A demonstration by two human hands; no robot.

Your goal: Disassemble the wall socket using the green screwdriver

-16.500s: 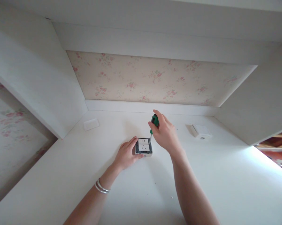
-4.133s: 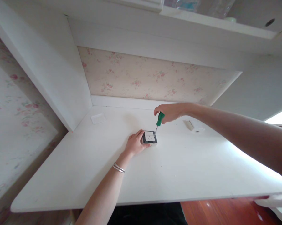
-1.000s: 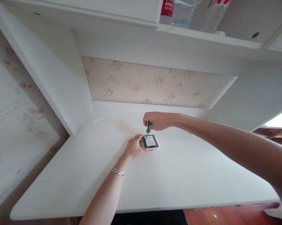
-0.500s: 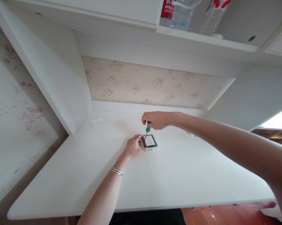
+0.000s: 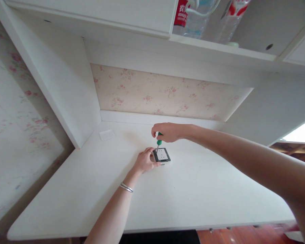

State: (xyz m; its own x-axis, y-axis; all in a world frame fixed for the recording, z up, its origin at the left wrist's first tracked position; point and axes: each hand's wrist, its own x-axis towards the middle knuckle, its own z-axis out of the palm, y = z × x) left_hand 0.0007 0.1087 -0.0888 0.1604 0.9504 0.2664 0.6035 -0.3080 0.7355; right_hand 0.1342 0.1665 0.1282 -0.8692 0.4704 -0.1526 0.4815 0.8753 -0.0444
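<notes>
A wall socket [image 5: 162,154] with a white face and a dark frame lies face up on the white desk. My left hand [image 5: 145,160] grips it from the left, thumb at the near edge and fingers at the far left corner. Above it, my right hand [image 5: 167,131] is closed around the green handle of a screwdriver [image 5: 159,141]. The shaft points down, and its tip meets the left side of the dark frame. Whether a screw sits under the tip is too small to tell.
A thin white rectangular plate [image 5: 107,135] lies at the back left of the desk [image 5: 96,193]. Overhead, a shelf [image 5: 223,46] juts out, holding plastic bottles [image 5: 232,20]. An upright side panel [image 5: 56,67] bounds the desk at left.
The view has tilted slightly, so the scene sits a little lower. My right hand stays on the screwdriver with at most a slight shift. My left hand keeps its hold on the socket.
</notes>
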